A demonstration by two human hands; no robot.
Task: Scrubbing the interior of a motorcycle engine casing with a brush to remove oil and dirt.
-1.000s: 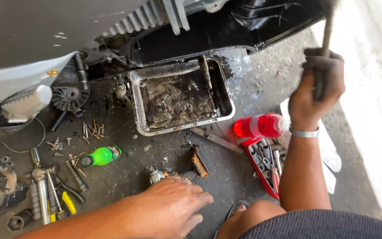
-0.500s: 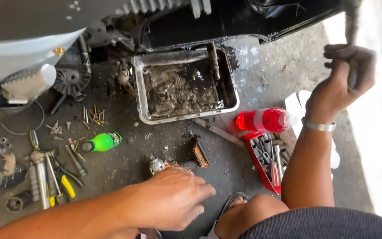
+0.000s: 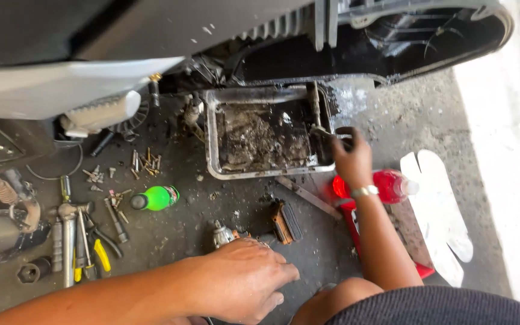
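Left hand rests flat, fingers spread, on the oily floor, holding nothing; small metal part just at 12 o'clock of it. Right hand is closed on a thin, stiff, likely greasy brush near its handle end, at the 3 o'clock rim of the metal tray, which holds dark sludge. Red bottle lies beside the wrist.

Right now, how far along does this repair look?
Done: the engine cover is off, the housing is open, and bolts and tools lie on the floor. In hand: the right hand holds a brush at the dirty tray; the left hand rests flat. Left: cleaning, then refitting.
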